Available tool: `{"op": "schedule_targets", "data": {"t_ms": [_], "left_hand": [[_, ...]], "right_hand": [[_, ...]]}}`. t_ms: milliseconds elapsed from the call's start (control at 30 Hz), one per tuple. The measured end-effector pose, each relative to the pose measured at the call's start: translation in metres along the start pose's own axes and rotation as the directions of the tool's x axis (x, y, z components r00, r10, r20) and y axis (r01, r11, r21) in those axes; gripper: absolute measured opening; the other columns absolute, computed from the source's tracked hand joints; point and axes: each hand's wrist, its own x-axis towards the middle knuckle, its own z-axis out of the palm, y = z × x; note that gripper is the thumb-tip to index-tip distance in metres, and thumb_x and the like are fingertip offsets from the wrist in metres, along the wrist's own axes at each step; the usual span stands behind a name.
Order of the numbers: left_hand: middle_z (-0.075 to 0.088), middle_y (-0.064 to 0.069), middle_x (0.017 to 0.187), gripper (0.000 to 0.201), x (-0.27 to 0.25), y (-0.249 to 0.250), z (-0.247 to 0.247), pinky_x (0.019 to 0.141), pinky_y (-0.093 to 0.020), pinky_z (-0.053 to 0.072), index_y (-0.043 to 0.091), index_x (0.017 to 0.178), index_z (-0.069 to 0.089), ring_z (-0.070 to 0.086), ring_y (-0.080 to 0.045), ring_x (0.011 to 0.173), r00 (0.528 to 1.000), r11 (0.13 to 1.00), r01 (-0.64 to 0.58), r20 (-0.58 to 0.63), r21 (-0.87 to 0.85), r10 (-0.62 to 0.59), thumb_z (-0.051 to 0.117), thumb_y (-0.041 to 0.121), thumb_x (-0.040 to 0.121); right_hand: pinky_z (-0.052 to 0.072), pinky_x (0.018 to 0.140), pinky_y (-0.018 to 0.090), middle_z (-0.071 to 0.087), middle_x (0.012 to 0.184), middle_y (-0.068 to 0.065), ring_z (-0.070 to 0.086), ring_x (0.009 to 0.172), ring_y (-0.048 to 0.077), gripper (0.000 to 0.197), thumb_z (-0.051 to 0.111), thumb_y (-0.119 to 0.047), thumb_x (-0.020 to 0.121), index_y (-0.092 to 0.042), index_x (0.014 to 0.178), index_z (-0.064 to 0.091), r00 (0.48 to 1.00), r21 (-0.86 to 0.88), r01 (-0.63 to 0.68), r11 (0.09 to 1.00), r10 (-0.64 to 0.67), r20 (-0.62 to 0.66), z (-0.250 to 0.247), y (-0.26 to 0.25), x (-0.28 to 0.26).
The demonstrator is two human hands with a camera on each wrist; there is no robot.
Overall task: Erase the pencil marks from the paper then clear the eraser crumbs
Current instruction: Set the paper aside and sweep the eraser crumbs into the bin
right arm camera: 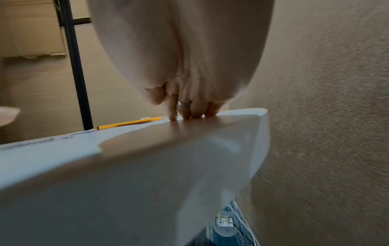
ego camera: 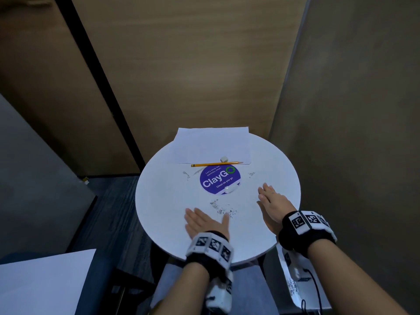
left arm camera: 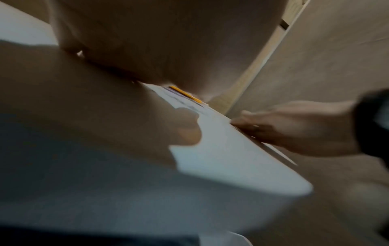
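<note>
A white sheet of paper [ego camera: 211,144] lies at the far side of the round white table [ego camera: 159,194]. On its near edge rest a yellow pencil [ego camera: 216,164] and a small white eraser [ego camera: 224,159]. Dark eraser crumbs [ego camera: 223,209] are scattered near the front, with smaller patches at the left [ego camera: 186,174] and right [ego camera: 251,173]. My left hand [ego camera: 202,222] lies flat on the table with straight fingers, just left of the front crumbs. My right hand [ego camera: 271,201] is flat too, fingertips [right arm camera: 187,114] touching the table at the right. Neither hand holds anything.
A round purple "ClayGo" sticker [ego camera: 220,179] sits in the table's middle. Walls stand close behind and to the right [ego camera: 352,110]. A white surface [ego camera: 43,285] lies at the lower left, over a dark floor [ego camera: 109,212].
</note>
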Motion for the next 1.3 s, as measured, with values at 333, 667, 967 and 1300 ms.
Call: {"op": "schedule_targets", "data": {"t_ms": [333, 667, 967, 1300], "left_hand": [[-0.019, -0.018, 0.155, 0.077, -0.013, 0.05, -0.01, 0.117, -0.038, -0.003, 0.002, 0.149, -0.01, -0.012, -0.028, 0.145, 0.983, 0.96, -0.169, -0.103, -0.222, 0.149, 0.022, 0.052, 0.099], [-0.018, -0.017, 0.156, 0.076, -0.04, 0.057, 0.022, 0.116, -0.034, -0.007, 0.002, 0.147, -0.015, -0.014, -0.025, 0.145, 0.96, 0.884, -0.253, 0.007, -0.394, 0.279, 0.028, 0.045, 0.101], [-0.032, -0.028, 0.147, 0.085, -0.016, -0.005, -0.008, 0.113, -0.047, -0.013, 0.0, 0.144, -0.024, -0.025, -0.038, 0.14, 0.965, 0.887, 0.235, -0.016, -0.397, -0.263, 0.031, 0.047, 0.098], [-0.032, -0.029, 0.146, 0.083, -0.029, 0.011, -0.004, 0.115, -0.046, -0.01, 0.0, 0.144, -0.022, -0.025, -0.039, 0.139, 0.989, 0.89, 0.125, -0.015, -0.438, -0.146, 0.03, 0.047, 0.099]], "right_hand": [[0.01, 0.115, 0.027, 0.004, 0.158, 0.004, 0.005, 0.146, 0.015, 0.046, 0.021, -0.024, 0.104, -0.013, 0.149, 0.019, 1.0, -0.009, 0.027, 1.0, -0.027, -0.007, -0.002, -0.001, -0.003], [0.008, 0.117, 0.03, 0.005, 0.158, 0.002, 0.005, 0.146, 0.015, 0.047, 0.022, -0.025, 0.104, -0.013, 0.149, 0.019, 0.999, 0.0, 0.034, 0.999, -0.034, -0.022, 0.004, 0.005, 0.002], [0.007, 0.116, 0.029, 0.004, 0.158, 0.0, 0.003, 0.146, 0.013, 0.047, 0.02, -0.026, 0.104, -0.015, 0.149, 0.018, 0.999, -0.01, 0.029, 1.0, -0.03, -0.043, 0.008, 0.006, 0.002], [0.007, 0.116, 0.028, 0.006, 0.158, 0.0, 0.004, 0.146, 0.014, 0.046, 0.021, -0.025, 0.104, -0.014, 0.149, 0.019, 0.997, -0.009, 0.027, 1.0, -0.028, -0.07, 0.009, 0.003, 0.0]]}}
